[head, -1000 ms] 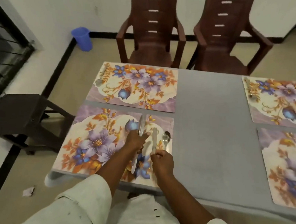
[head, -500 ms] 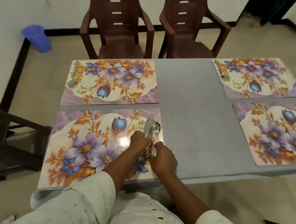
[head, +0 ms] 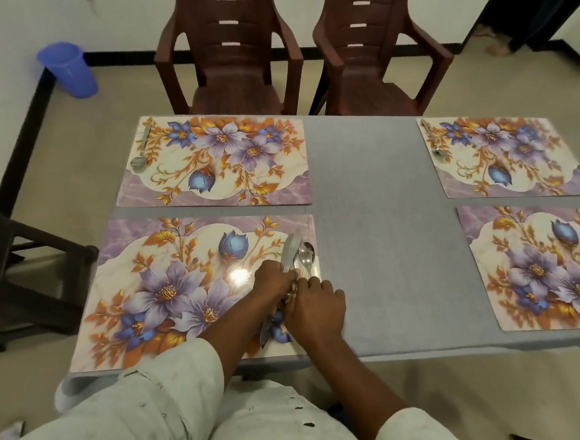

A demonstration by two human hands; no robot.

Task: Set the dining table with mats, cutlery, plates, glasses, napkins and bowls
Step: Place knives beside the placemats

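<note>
Four floral mats lie on the grey table [head: 384, 226]. On the right edge of the near left mat [head: 174, 280], two knives [head: 290, 250] and a spoon [head: 306, 255] lie close together, tips pointing away from me. My left hand [head: 272, 280] grips the knife handles. My right hand [head: 316, 307] sits against it, fingertips curled on the spoon's handle. Another cutlery end [head: 266, 331] sticks out below my left wrist. The far left mat [head: 217, 159] carries a spoon [head: 140, 154] on its left edge. The far right mat [head: 502, 155] carries one too [head: 434, 144]. The near right mat [head: 535, 271] is bare.
Two brown plastic chairs [head: 232, 44] [head: 372, 47] stand at the table's far side. A blue cup [head: 69, 68] sits on the floor by the wall. A dark stool [head: 14, 269] stands left of the table.
The knives, spread apart a second ago, are now gathered tight beside the spoon, and my two hands have closed up against each other. My view has swung right, showing all four mats.
</note>
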